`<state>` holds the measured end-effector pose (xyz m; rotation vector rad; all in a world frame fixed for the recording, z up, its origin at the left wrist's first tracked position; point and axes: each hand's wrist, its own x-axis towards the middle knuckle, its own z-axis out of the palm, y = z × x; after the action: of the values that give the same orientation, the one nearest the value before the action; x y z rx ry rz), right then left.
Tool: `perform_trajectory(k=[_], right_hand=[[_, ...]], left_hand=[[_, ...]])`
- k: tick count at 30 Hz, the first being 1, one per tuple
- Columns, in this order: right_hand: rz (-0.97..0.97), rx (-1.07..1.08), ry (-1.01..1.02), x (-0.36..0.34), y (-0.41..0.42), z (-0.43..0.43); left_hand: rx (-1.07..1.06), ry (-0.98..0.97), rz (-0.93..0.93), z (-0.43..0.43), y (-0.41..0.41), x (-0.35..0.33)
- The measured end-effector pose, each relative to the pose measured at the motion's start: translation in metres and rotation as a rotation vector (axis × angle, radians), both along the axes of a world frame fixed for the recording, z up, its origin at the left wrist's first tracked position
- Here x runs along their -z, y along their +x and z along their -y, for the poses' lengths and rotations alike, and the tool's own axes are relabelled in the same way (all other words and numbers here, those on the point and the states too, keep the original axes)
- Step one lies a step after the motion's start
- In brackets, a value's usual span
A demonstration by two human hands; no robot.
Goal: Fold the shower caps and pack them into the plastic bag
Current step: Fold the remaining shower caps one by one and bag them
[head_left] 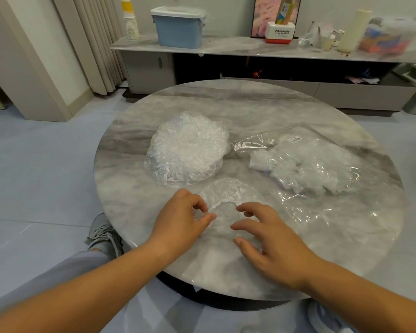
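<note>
from the head camera, looking down: a round marbled surface (226, 104), and right at its near edge lay one clear shower cap (226, 195), crumpled, its gathered rim arching up. the left hand (183, 217) had thumb and forefinger pinched on the cap's left side, the other fingers curled in. the right hand (271, 239) was at the cap's right side, fingers spread and bent, tips on or just over the film, and i couldn't tell which, but nothing was closed in it.

just beyond the cap, left of middle, a heap of shower caps (187, 147) sat in a rounded mound. to the right of it lay the plastic bag (310, 164), flat on the surface, its open end near the heap, with white bunched caps inside and a small label near its far edge.

behind, a long sideboard (226, 49) carried a blue lidded box (178, 30) and a stack of paper cups (131, 22). a grey shoe (103, 234) showed on the floor beside the left forearm.
</note>
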<state>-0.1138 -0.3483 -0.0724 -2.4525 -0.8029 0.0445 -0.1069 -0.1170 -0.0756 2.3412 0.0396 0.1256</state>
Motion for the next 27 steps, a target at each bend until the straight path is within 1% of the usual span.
perform_trajectory(k=[3,6,15,18,21,22,24,27], right_hand=[[0.017,-0.059,-0.066,0.003,-0.001,0.002],[-0.011,-0.06,-0.109,0.003,0.002,0.002],[-0.079,-0.084,-0.119,0.004,-0.002,0.008],[-0.038,-0.093,-0.145,0.0,-0.006,0.01],[0.134,-0.145,-0.183,-0.004,-0.012,0.01],[0.151,-0.173,-0.187,-0.006,-0.013,0.009],[0.138,-0.219,-0.192,-0.006,-0.014,0.008],[0.078,-0.212,-0.224,-0.001,-0.013,0.009]], left_hand=[[-0.023,-0.003,0.006,0.002,0.007,0.002],[-0.032,0.043,-0.01,0.002,0.012,0.002],[-0.034,0.21,-0.065,0.004,0.01,0.003],[-0.033,0.255,-0.091,0.007,0.008,0.001],[-0.038,0.272,-0.105,0.009,0.008,-0.002],[-0.037,0.281,-0.105,0.009,0.008,-0.002],[-0.039,0.3,-0.101,0.01,0.009,-0.003],[-0.065,0.298,-0.115,0.008,0.01,-0.004]])
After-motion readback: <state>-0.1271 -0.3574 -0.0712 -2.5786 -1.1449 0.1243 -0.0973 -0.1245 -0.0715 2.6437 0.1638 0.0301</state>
